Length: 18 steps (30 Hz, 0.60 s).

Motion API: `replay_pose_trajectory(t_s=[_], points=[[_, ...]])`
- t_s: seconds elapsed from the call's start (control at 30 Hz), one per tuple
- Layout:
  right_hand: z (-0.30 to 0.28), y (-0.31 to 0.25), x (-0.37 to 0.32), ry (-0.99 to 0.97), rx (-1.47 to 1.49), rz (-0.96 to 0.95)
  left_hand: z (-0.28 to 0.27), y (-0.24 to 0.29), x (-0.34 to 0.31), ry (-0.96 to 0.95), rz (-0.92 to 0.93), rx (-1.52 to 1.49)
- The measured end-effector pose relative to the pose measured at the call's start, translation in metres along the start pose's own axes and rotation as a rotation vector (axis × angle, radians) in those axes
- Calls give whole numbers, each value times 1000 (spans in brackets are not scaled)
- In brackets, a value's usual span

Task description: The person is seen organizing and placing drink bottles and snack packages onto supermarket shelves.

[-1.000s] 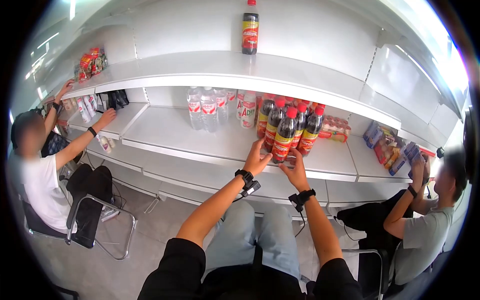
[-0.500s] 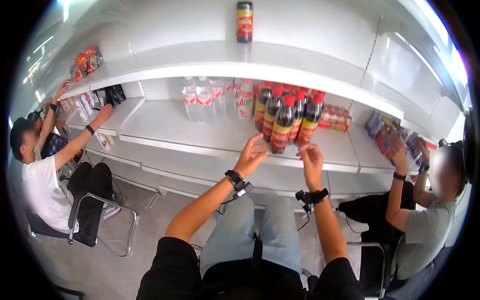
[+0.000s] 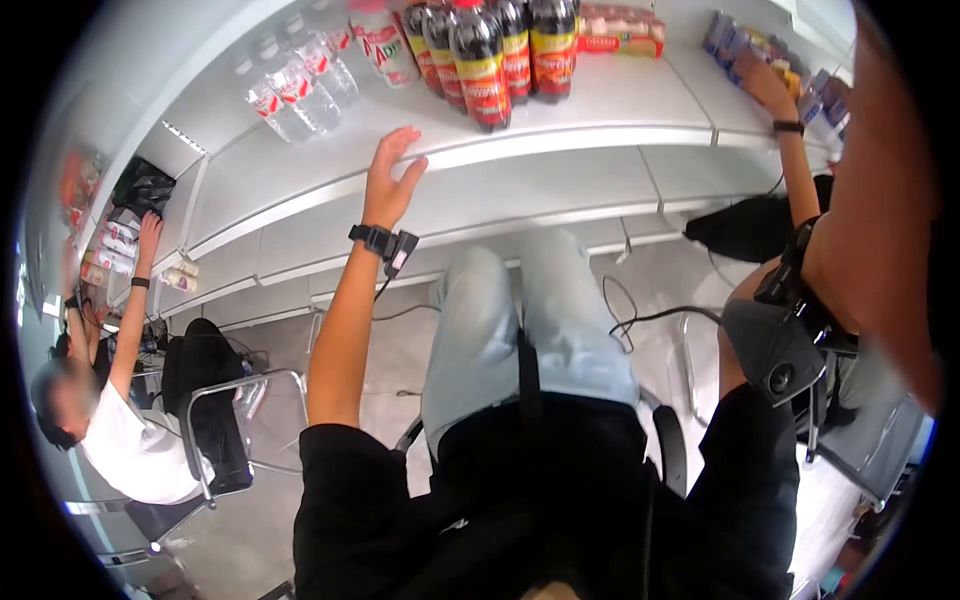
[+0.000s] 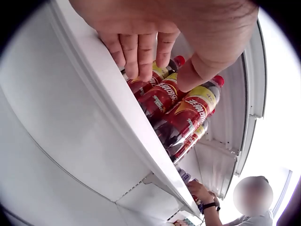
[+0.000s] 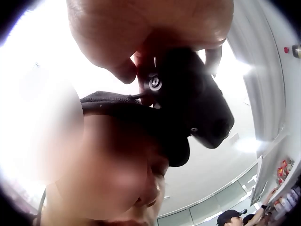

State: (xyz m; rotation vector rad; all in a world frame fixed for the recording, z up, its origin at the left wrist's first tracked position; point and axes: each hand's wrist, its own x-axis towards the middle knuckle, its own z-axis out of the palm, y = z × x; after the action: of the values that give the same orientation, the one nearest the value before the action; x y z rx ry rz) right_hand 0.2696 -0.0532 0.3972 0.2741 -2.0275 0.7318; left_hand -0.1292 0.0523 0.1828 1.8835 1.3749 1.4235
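My left hand (image 3: 390,185) hovers at the front edge of the shelf (image 3: 600,105), fingers and thumb apart and holding nothing. Just beyond it stands a cluster of cola bottles (image 3: 482,75) with red caps and red-yellow labels. The left wrist view shows these bottles past my fingers (image 4: 146,52). My right hand (image 5: 150,23) is raised to my head, its thumb and fingers around the black head camera (image 5: 202,103) at the front of my dark cap (image 5: 117,101). In the head view the raised right arm looms blurred at the right edge.
Clear water bottles (image 3: 300,95) and white-pink bottles (image 3: 383,45) stand left of the cola. A red-wrapped pack (image 3: 620,32) lies to its right. People in chairs reach to shelves on both sides, one in a white shirt (image 3: 140,440). A cable (image 3: 665,315) hangs near my knees.
Both hands were around the front cola bottle, then drew apart from it. The right hand has risen to the head camera, and the head view has tilted down.
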Motion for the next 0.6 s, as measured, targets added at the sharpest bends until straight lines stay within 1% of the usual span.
replay_pose_trajectory(t_s=[0.1, 0.37, 0.47, 0.6], points=[[9, -4, -16, -29, 15, 48, 0, 2, -3, -9, -7, -47], [8, -3, -28, -58, 26, 124, -2, 2, -5, -19, -17, -21], [10, -2, -34, -79, 13, 134, 1, 3, 1, -17, -14, -30], [7, 2, -38, -83, 29, 140, -2, 0, -5, -7, 2, -45]])
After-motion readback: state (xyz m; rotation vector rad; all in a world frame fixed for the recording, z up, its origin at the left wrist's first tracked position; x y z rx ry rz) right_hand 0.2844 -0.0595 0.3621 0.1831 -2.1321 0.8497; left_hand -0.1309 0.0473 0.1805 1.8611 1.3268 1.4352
